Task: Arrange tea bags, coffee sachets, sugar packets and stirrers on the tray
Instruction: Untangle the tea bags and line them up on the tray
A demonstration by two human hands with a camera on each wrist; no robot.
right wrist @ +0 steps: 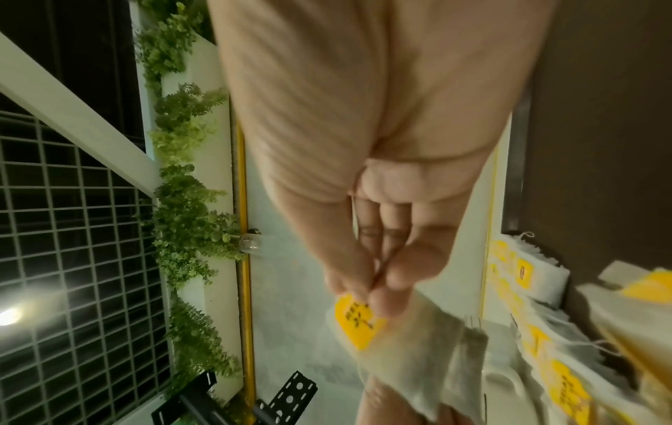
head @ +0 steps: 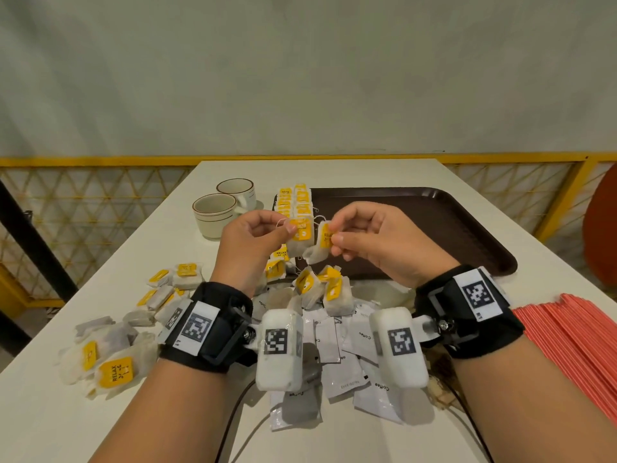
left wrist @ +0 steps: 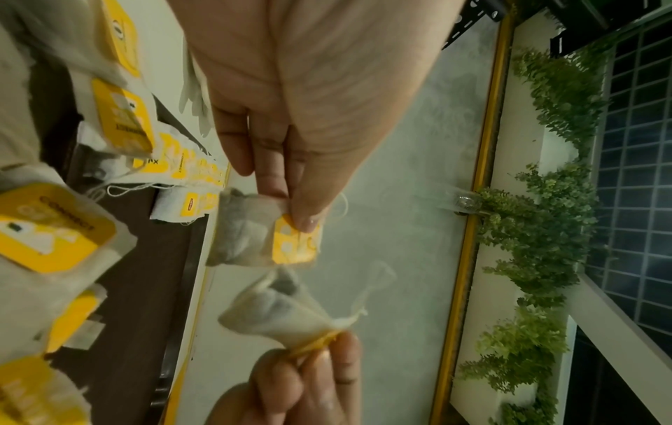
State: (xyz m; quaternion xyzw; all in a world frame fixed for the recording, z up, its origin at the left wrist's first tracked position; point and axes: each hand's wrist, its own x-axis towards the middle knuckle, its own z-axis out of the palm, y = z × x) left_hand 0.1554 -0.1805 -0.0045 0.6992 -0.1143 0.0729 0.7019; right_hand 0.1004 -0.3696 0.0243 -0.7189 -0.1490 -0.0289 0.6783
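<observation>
Nearest, on the white table (head: 334,172): a loose heap of white coffee sachets (head: 344,372) between the two forearms, with a sheaf of pink-orange stirrers (head: 574,332) at the right edge. To the left, scattered tea bags (head: 110,369) with yellow tags, more of them piled just ahead of the wrists against the near rim of the tray.

Above that pile, both hands raised. Left hand (head: 248,242) pinching one tea bag (head: 300,233) by its yellow tag between thumb and fingertip, the bag hanging free. Right hand (head: 377,242) pinching a second tea bag (head: 322,242) at its tag end, other fingers curled. The two bags just beside each other, contact not clear.

Beyond, a dark brown tray (head: 434,222), holding a neat row of tea bags (head: 295,202) along its left edge, the rest bare. Left of the tray, two cream cups (head: 217,212) with brown rim lines, interiors hard to make out.
</observation>
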